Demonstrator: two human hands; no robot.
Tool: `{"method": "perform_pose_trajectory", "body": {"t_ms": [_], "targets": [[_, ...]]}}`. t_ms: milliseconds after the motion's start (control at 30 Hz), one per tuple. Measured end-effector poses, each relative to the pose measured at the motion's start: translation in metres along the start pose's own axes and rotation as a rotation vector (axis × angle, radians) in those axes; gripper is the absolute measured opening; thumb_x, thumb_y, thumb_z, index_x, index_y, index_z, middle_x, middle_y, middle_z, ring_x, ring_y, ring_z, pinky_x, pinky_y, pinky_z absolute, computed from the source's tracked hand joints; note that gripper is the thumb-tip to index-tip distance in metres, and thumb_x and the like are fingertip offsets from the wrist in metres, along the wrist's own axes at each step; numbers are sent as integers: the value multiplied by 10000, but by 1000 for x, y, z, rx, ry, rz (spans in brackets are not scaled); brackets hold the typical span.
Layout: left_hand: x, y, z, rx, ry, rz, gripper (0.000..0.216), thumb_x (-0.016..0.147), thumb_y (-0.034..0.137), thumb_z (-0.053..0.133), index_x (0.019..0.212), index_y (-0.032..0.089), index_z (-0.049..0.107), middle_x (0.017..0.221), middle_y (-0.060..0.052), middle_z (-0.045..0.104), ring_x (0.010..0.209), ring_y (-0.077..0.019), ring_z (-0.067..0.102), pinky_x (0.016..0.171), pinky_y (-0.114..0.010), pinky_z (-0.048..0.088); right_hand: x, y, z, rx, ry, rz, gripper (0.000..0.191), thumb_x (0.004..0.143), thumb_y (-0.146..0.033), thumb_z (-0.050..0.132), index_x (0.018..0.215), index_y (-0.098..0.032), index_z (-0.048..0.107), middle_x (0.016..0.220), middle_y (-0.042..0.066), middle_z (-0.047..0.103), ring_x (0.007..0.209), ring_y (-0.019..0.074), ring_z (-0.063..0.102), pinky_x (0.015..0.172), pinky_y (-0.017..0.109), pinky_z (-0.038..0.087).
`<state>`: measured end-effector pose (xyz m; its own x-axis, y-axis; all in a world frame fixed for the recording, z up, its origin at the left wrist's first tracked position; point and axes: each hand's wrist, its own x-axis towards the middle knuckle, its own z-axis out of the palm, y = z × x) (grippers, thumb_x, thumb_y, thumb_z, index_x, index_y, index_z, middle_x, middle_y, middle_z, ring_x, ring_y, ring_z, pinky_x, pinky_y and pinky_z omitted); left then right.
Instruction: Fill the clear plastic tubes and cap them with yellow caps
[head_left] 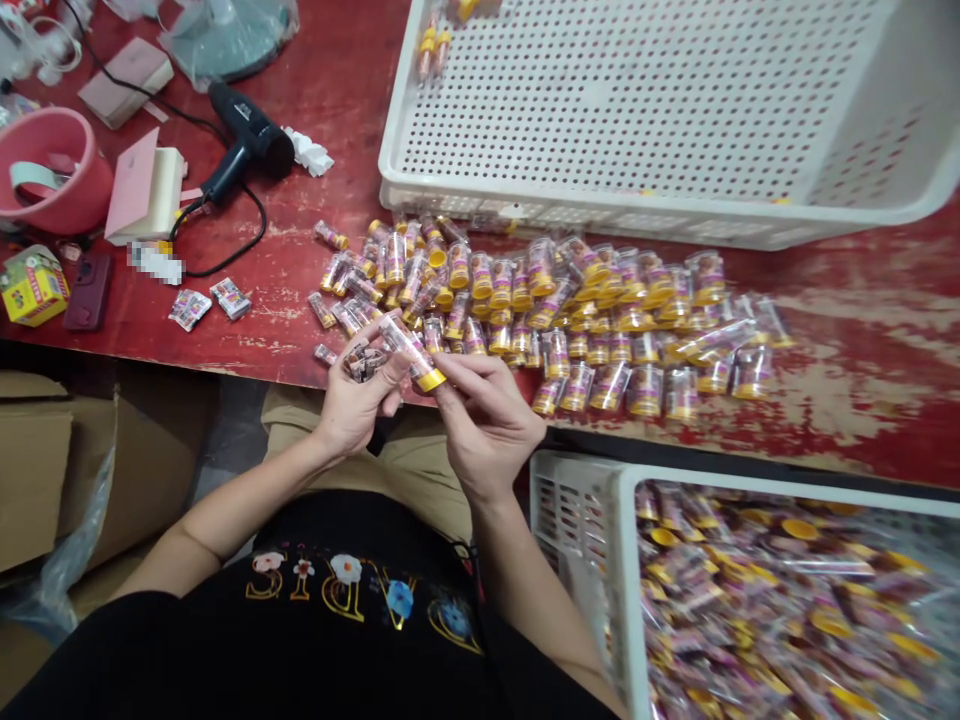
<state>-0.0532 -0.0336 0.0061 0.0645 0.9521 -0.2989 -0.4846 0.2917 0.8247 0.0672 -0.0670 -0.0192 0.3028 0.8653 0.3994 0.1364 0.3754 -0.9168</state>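
My left hand (358, 392) and right hand (480, 415) pinched a slim clear plastic tube (411, 350) with a yellow cap between them; the left also curled shut around small printed labels (364, 361). Just beyond my fingertips lay glossy capped tubes (600, 320), heaped on the scuffed red table (862, 400).

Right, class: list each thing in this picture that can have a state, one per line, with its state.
left hand: gripping small wrappers and the tube
right hand: pinching the tube's yellow cap end
tube: held, tilted
white tray: nearly empty
white crate: full of tubes
heat gun: lying down, untouched
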Motion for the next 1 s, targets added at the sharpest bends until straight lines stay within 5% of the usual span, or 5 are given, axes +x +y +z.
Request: {"method": "perform_pose_trajectory", "body": {"t_ms": [433, 633, 1000], "targets": [[-4, 5, -7, -8, -57, -36, 678, 685, 353, 887, 1309, 271, 635, 747, 61, 618, 408, -7, 401, 395, -190, 295, 0, -3, 11, -117, 118, 12, 135, 835, -208, 758, 930, -292, 801, 852, 25, 665, 802, 153, 658, 691, 320, 573], [-5, 3, -10, -71, -63, -45, 691, 712, 311, 872, 1349, 291, 605, 727, 75, 581, 392, -1, 392, 377, -181, 271, 0, -1, 16, -38, 126, 54, 205, 830, -195, 759, 1009, -292, 785, 933, 33, 631, 806, 136, 641, 630, 281, 555], [11, -1, -27, -91, 27, -102, 698, 674, 356, 894, 1310, 263, 622, 643, 83, 579, 383, -14, 409, 373, -162, 222, 8, 22, 28, -127, 55, 16, 149, 860, -244, 732, 990, -277, 795, 902, 37, 638, 840, 164, 646, 728, 342, 568]]}}
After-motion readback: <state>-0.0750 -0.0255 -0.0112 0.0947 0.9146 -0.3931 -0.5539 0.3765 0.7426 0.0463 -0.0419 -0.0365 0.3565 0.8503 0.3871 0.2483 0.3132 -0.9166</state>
